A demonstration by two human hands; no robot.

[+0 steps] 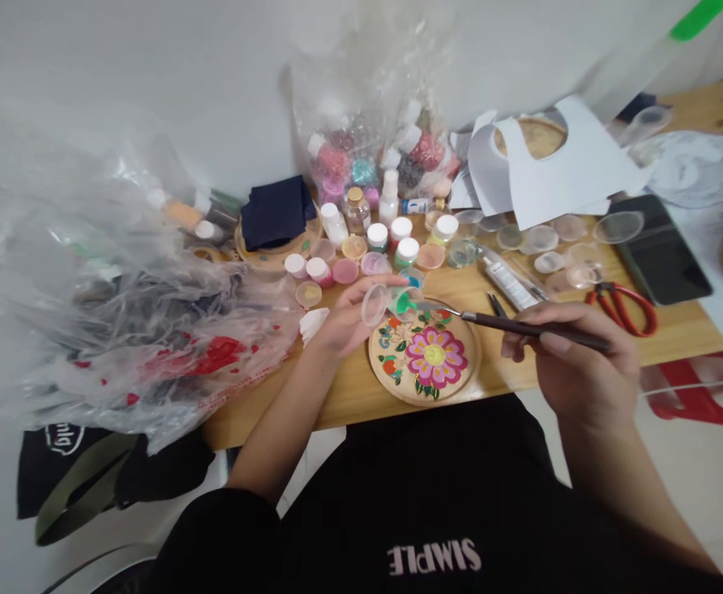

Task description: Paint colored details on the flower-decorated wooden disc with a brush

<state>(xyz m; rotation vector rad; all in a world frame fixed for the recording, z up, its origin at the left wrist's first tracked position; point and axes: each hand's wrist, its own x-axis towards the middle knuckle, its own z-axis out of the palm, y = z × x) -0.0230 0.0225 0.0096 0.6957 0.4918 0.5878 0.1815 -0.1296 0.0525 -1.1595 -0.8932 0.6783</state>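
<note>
My left hand [358,318] is closed on a small clear plastic cup [406,304] with green paint inside and its lid hinged open. In my right hand [578,355] is a palette knife [510,323] with a dark handle, held nearly level. Its metal tip reaches the cup's mouth, touching or close to the green paint. Below both hands lies a round wooden plaque [420,388] on the table. A pink flower with a yellow centre [436,353], green leaves and orange shapes are coloured on it.
Paint jars and small cups [374,262] crowd the table behind the plaque. Plastic bags [213,330] fill the left side. To the right are a white tube [510,280], red-handled pliers [625,307], a black phone [664,247] and cut paper [550,181]. The table's front edge is close to my body.
</note>
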